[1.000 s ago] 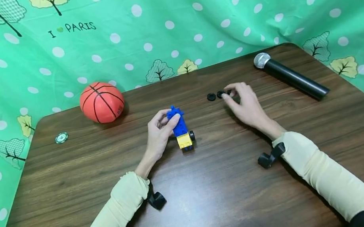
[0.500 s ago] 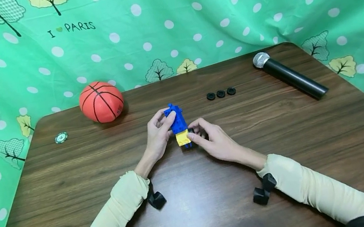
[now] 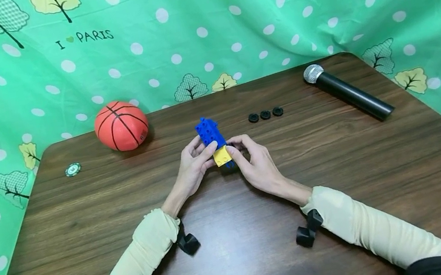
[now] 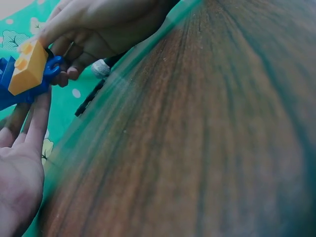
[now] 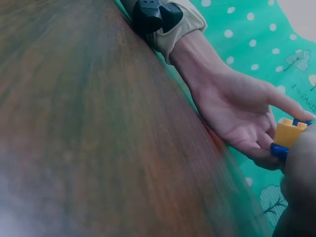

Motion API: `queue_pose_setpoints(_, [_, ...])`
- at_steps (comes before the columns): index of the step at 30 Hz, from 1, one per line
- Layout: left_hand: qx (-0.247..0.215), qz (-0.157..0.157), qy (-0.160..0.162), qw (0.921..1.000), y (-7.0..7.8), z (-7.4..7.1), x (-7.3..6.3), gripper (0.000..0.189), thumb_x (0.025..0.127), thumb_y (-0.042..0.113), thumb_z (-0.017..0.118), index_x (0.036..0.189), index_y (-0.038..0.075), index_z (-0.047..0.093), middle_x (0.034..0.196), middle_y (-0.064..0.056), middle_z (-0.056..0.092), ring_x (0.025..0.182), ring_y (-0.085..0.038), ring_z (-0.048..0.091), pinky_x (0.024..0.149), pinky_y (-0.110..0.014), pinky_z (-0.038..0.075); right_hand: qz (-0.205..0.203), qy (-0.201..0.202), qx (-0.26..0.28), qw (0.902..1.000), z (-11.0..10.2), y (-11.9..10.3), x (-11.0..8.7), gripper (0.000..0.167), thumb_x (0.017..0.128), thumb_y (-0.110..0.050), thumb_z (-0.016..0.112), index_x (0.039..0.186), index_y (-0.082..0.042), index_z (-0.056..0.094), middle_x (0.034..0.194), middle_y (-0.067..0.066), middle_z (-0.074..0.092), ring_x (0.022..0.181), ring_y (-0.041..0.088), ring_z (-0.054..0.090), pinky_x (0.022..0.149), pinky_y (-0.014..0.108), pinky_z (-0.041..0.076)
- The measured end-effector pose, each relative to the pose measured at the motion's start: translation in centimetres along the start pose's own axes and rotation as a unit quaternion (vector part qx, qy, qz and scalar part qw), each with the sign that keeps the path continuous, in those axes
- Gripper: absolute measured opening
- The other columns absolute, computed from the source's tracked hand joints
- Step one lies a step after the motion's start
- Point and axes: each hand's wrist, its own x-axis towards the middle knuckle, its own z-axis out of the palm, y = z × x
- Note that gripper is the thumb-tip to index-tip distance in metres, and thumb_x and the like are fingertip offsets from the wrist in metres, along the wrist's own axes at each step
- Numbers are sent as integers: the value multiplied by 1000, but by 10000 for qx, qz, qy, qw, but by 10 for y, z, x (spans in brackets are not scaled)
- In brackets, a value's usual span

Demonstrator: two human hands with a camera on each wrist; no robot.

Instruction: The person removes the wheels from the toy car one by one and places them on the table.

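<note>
A toy vehicle of blue and yellow building bricks point(image 3: 210, 134) is held between both hands near the middle of the table. My left hand point(image 3: 191, 165) grips the blue body, thumb on its top and fingers beneath. At the right side of the yellow brick point(image 3: 222, 156), my right hand point(image 3: 257, 163) pinches, its thumb against the edge; the black wheel on that side is mostly hidden by those fingers. In the left wrist view, the yellow brick point(image 4: 28, 69) sits over a blue base with a curved hook point(image 4: 53, 67). Three black wheels point(image 3: 265, 115) lie in a row behind the right hand.
An orange-red toy basketball point(image 3: 121, 126) stands at the back left, with a green-and-white chip point(image 3: 73, 169) left of it. A black microphone point(image 3: 349, 92) lies at the back right. Behind the brown table point(image 3: 241, 260) hangs a green curtain point(image 3: 139, 73).
My right hand has left the row of wheels and come left and nearer to the toy's yellow end. The toy is now tilted, its blue end turned slightly left.
</note>
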Motion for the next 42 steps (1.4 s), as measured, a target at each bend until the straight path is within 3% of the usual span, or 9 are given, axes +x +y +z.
queue_pose_setpoints(5, [87,10,-14,10000,-1,-2,0,56,101,6,56,151,-12,38,134,-30,59,106,-20,69,86,-35,59,-541,-69,-358,9979,1,4,2,24,103,-5,61,126,4,62,92,9,65,78,18,58,66,30,49])
queue_pose_setpoints(12, [558,222,2,9982,-2,-1,-1,54,99,8,60,147,-11,45,120,-22,68,99,-19,71,83,-34,60,-890,184,-854,9922,0,6,4,9,99,-5,68,105,1,68,83,6,62,73,16,56,62,29,48])
queue_pose_setpoints(18, [1196,422,216,9917,-2,0,-3,50,97,12,65,140,-10,52,114,-19,72,91,-16,73,76,-32,61,-920,449,-1118,9884,2,5,5,9,98,-7,70,101,1,69,80,7,63,70,18,58,60,29,48])
queue_pose_setpoints(26, [1823,861,349,9788,-2,-2,-3,44,97,14,70,134,-7,57,113,-23,72,92,-19,75,73,-33,61,-720,646,-1225,9877,4,8,10,13,97,-10,73,100,2,69,78,8,63,68,18,59,59,29,49])
queue_pose_setpoints(29, [1871,920,440,9770,-2,-3,-3,41,97,10,71,132,-7,59,111,-23,73,92,-19,75,73,-33,62,-814,702,-1221,9867,2,11,11,13,94,-8,76,98,2,68,76,8,62,66,18,59,57,29,49])
queue_pose_setpoints(33, [1747,952,502,9787,-2,-4,-2,41,97,7,69,133,-8,58,111,-23,73,91,-19,75,73,-33,61,-1087,572,-1224,9848,0,14,14,12,98,-10,71,103,0,68,78,7,61,68,17,57,57,30,48])
queue_pose_setpoints(37, [1643,953,496,9805,-2,-5,-2,42,97,7,67,135,-8,56,112,-23,72,90,-18,75,74,-32,61,-1493,514,-1439,9769,-6,18,17,18,102,-16,68,108,1,67,81,7,60,69,19,55,57,33,45])
queue_pose_setpoints(42, [1583,906,503,9819,-1,-6,-1,44,97,9,67,136,-9,55,112,-23,72,90,-18,75,74,-32,61,-1858,485,-1528,9694,-16,24,21,23,98,-11,72,114,5,69,84,10,61,73,25,56,63,37,46])
